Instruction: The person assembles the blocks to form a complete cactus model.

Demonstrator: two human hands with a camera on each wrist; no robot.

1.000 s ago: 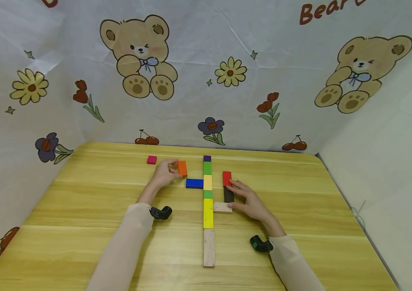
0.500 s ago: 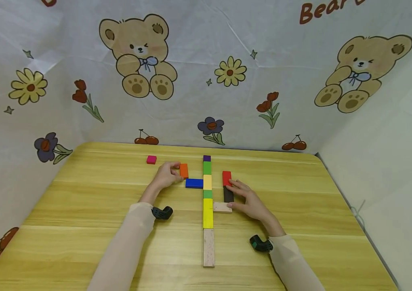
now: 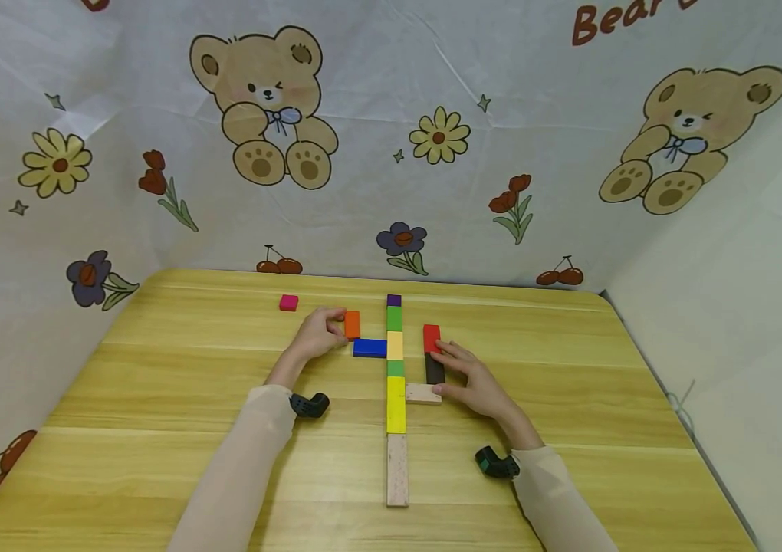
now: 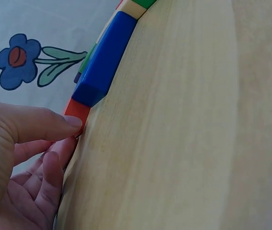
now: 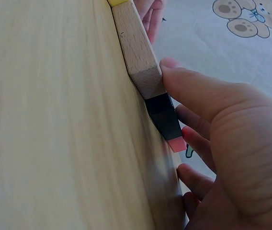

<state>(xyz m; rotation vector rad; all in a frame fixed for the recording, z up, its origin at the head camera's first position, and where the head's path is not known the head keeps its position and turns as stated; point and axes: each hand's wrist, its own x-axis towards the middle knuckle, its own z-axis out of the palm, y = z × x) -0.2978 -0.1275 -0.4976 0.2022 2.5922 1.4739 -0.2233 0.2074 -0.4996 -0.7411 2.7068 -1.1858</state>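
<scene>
My left hand [image 3: 317, 335] pinches an orange block [image 3: 353, 325] by its near and far ends, thumb on the near side. That block stands lengthwise just beyond the left end of a blue block [image 3: 369, 348], its near end by the blue block. In the left wrist view the thumb covers part of the orange face. On the right, my right hand [image 3: 477, 383] rests with loosely bent fingers along a red block [image 3: 431, 338] and a black block [image 3: 435, 369]. Its thumb touches the outer end of a plain wooden block [image 5: 137, 40].
A straight column of blocks runs down the middle: purple [image 3: 394, 300], green, cream, green, a long yellow block [image 3: 395, 405] and a long plain wooden block [image 3: 397, 469]. A pink block [image 3: 288, 303] lies apart at the back left of the wooden table [image 3: 136, 429].
My left hand has slid the orange block a little right and nearer, up to the blue block's left end. The right hand has stayed in place.
</scene>
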